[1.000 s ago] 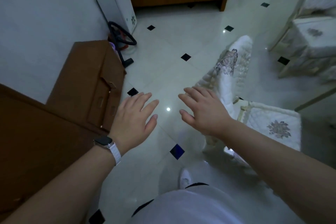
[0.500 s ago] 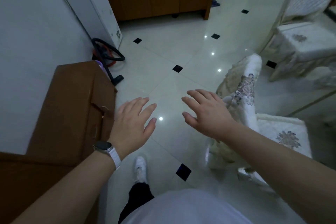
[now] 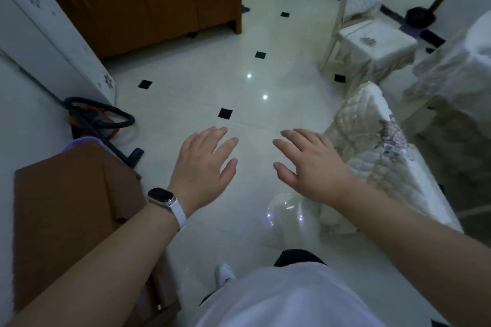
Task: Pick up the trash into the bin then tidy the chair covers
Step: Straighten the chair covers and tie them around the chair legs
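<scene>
Glossy white tile floor (image 3: pixel 202 82), both hands empty over it.

Cardboard box (image 3: pixel 71 202) near left, hose (image 3: pixel 106 114) just behind: catch a foot there and you trip. Your left hand (image 3: pixel 204 167) is spread, holding nothing; right hand (image 3: pixel 310 164) the same. No trash or bin in sight. The chair cover (image 3: pixel 372 141) sits rumpled at your right; grab carelessly and it slides off.

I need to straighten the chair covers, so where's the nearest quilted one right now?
In the head view the quilted chair cover is on the right, draped over a chair back just beyond the right hand, with the covered chair farther behind it.
</scene>
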Available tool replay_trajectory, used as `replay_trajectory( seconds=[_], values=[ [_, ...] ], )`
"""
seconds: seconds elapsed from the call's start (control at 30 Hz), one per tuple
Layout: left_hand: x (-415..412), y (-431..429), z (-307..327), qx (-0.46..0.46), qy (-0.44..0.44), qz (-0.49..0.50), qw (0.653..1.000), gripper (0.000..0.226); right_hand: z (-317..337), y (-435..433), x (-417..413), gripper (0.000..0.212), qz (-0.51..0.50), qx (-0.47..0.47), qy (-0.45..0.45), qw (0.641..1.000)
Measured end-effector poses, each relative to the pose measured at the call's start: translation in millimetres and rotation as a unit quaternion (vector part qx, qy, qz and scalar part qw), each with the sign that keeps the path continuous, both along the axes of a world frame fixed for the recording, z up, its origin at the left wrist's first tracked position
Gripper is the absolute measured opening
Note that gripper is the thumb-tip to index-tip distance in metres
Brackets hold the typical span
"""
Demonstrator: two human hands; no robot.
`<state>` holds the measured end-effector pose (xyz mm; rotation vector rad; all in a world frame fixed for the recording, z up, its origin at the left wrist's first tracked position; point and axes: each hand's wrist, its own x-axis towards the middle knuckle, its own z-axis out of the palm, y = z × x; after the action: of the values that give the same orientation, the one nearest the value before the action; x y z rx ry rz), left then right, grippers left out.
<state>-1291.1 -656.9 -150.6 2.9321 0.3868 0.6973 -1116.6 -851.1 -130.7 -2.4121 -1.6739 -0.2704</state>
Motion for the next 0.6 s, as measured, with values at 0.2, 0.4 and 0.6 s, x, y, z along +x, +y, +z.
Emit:
replay_trajectory(
  seconds=[0.2, 0.4, 0.6],
  values=[
    [52, 27, -1, -0.016, -0.008, -0.073, 0.997, 0.038, 0, 5, 19, 0.049, -0.093, -0.01, -0.002, 0.996],
    [114, 48, -6, -0.023, 0.026, -0.13, 0.991, 0.042, -19, 24, 61, 0.05, -0.149, -0.007, 0.021, 0.989],
    [190, 74, 3, 0.016, 0.057, -0.176, 0.983, 0.04, -28, 52, 117, 0.049, -0.203, 0.023, 0.061, 0.977]
  ],
)
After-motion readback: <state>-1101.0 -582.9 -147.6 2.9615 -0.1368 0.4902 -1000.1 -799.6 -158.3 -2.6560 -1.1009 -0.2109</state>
